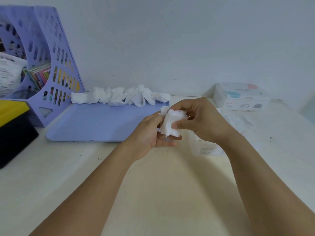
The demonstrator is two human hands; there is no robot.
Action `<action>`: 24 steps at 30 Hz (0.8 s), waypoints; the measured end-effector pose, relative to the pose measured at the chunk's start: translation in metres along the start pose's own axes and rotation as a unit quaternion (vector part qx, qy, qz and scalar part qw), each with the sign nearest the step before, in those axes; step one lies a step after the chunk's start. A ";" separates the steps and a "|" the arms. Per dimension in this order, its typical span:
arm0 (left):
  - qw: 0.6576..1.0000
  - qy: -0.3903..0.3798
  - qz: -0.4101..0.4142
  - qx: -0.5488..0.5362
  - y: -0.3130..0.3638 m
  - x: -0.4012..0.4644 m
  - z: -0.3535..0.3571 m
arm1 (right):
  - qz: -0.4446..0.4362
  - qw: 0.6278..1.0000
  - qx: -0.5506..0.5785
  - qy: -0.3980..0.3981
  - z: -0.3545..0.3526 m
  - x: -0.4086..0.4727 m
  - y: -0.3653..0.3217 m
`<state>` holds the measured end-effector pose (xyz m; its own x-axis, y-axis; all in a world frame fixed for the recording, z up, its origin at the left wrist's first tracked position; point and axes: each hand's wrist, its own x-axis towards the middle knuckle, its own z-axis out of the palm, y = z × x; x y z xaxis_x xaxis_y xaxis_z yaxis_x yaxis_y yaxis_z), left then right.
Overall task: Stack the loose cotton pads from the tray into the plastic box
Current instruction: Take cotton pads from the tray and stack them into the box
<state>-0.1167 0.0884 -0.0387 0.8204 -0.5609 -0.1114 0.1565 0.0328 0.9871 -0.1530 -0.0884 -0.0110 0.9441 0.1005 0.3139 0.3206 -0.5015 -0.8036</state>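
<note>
A small stack of cotton pads (171, 122) sits above the tray's (95, 123) near right corner, right hand (201, 120) pinching it, left hand (150, 135) cradling beneath. More loose pads (119, 97) line the tray's far edge. Plastic box (242, 97) far right.

Both hands, left (150, 132) and right (202, 120), hold a cotton pad bundle (171, 122) above the tray (95, 123); loose pads (119, 97) line its far edge.

purple file rack (56, 68) with books, back left | yellow-black box (13, 126), left edge
</note>
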 end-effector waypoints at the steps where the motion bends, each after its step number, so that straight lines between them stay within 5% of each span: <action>1: 1.000 0.000 0.001 -0.007 -0.001 0.000 0.001 | -0.005 1.000 -0.028 -0.007 0.001 0.000 0.001; 10: 0.994 -0.047 0.066 0.071 -0.004 -0.001 -0.003 | -0.057 0.992 -0.116 -0.006 0.001 -0.004 -0.011; 18: 0.969 0.016 0.112 0.222 -0.008 -0.002 -0.001 | -0.047 0.992 -0.114 -0.005 0.001 -0.006 -0.012; 24: 0.965 0.047 0.131 0.220 -0.005 -0.007 0.003 | -0.053 0.985 -0.166 0.004 0.003 -0.005 -0.011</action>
<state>-0.1247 0.0894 -0.0427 0.8498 -0.5028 0.1585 -0.2947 -0.2039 0.9336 -0.1611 -0.0806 -0.0048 0.9058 0.1603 0.3922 0.3725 -0.7423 -0.5570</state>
